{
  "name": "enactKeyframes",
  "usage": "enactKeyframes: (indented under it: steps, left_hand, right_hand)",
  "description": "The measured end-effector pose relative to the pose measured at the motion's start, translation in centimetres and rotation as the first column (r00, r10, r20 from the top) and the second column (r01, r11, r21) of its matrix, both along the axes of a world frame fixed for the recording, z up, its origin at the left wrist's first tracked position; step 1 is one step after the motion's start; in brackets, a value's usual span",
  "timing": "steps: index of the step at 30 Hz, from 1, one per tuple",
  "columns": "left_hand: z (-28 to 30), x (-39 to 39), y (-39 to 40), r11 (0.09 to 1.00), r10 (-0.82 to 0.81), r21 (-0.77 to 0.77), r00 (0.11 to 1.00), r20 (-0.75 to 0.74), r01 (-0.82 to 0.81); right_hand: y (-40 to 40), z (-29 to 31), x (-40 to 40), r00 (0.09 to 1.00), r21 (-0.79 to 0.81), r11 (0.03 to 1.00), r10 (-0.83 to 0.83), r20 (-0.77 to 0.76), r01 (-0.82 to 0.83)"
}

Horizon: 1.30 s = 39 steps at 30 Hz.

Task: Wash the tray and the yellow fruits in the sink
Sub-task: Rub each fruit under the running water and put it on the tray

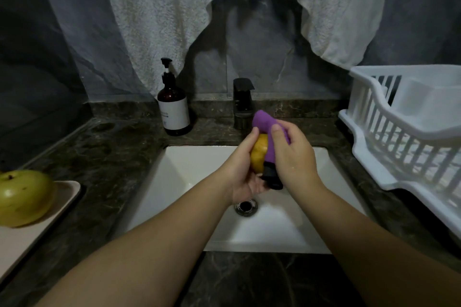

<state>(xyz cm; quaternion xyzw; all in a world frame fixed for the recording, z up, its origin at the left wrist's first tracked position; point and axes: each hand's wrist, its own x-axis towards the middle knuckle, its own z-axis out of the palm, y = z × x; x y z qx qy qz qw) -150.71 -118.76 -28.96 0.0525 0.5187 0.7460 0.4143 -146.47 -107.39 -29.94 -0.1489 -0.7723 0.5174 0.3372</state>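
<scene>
Over the white sink, my left hand grips a yellow fruit from below and behind. My right hand holds a purple cloth with a black end pressed against the fruit's right side. Most of the fruit is hidden between the two hands. A second yellow-green fruit sits on a beige tray on the counter at the far left.
A black faucet stands behind the sink, just beyond my hands. A brown pump bottle is to its left. A white dish rack fills the counter on the right. The drain lies under my hands. Towels hang on the wall.
</scene>
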Motion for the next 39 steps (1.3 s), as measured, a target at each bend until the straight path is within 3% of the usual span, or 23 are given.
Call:
enactKeyframes:
  steps: [2,7,12,15,17,20,25,27,29,34,37,39]
  left_hand:
    - [0.1,0.2,0.0,1.000,-0.007,-0.006,1.000,-0.007,0.007]
    - [0.6,0.1,0.1,0.979,0.110,0.164,0.993,0.051,-0.117]
    - [0.2,0.2,0.3,1.000,-0.001,0.029,0.998,-0.070,0.003]
    - [0.3,-0.1,0.1,0.998,0.038,0.054,0.998,-0.053,-0.036]
    - [0.3,0.1,0.0,1.000,0.030,0.012,0.997,-0.067,-0.029]
    - [-0.3,0.4,0.3,0.994,0.029,-0.096,0.982,-0.186,-0.048]
    - [0.0,0.3,0.4,0.997,0.066,0.038,0.986,-0.153,-0.061]
    - [-0.4,0.5,0.6,0.997,0.055,-0.047,0.971,-0.233,-0.068]
    - [-0.7,0.4,1.0,0.994,0.083,-0.035,0.941,-0.327,-0.100]
    - [-0.5,0.2,1.2,0.975,0.172,0.170,0.971,-0.167,-0.143]
    - [-0.4,0.3,0.9,0.978,0.115,0.187,0.988,-0.104,-0.094]
    - [-0.3,0.1,0.6,0.981,-0.011,0.195,0.999,-0.048,0.020]
  right_hand:
    - [-0.2,0.2,0.1,0.999,0.059,0.998,0.011,-0.048,-0.009]
    - [0.9,-0.1,-0.6,0.999,-0.238,0.971,-0.008,0.046,0.019]
    - [0.4,0.0,-0.4,0.997,-0.141,0.989,-0.043,-0.062,0.034]
    - [0.8,0.2,-0.5,1.000,-0.278,0.960,-0.002,0.014,0.005]
    - [0.6,0.1,-0.4,0.999,-0.198,0.980,0.005,0.049,0.005]
    - [0.0,0.4,-0.1,0.999,0.025,0.999,-0.019,-0.030,0.020]
    - [0.6,0.2,-0.5,0.999,-0.117,0.992,-0.043,-0.001,0.043]
    - [0.2,0.0,-0.3,0.998,-0.027,0.998,-0.055,-0.029,0.055]
    - [-0.1,0.4,-0.2,0.993,0.043,0.997,-0.060,-0.097,0.064]
    - [0.7,0.4,-0.4,0.999,-0.062,0.998,-0.001,-0.032,-0.001]
    - [-0.3,0.4,0.0,0.994,0.151,0.987,0.069,-0.080,-0.056]
    - [0.1,0.6,-0.2,0.994,0.192,0.980,0.064,-0.089,-0.045]
